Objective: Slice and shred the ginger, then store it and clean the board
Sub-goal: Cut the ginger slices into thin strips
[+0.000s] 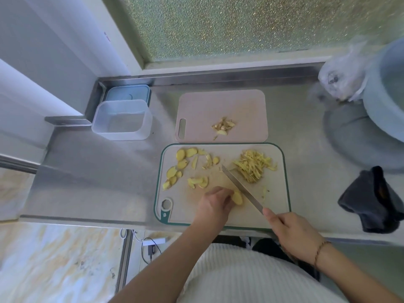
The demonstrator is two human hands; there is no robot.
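Nearest to me, the person's right hand [293, 234] is wrapped round the handle of the knife [241, 188], fingers curled tight on it; the left hand [215, 201] sits just beyond, fingertips curled down onto a stack of ginger slices [237, 197] and pressing it to the green-rimmed cutting board [282, 193]; the blade lies just right of that stack, its long axis slanting from near right to far left, tip pointing away and leftward, toward the middle of the board. By my reckoning the job is about halfway: a heap of shreds [253, 166] lies at the far right of the board, while loose slices [181, 165] are scattered over its left half, not yet shredded; trimmings [223, 126] sit on the pink board [196, 106] behind. Storing looks untouched; the clear container [122, 120] at far left stands empty, its lid [126, 92] behind it; the boards are unwiped, a dark cloth [369, 200] lying at the right.
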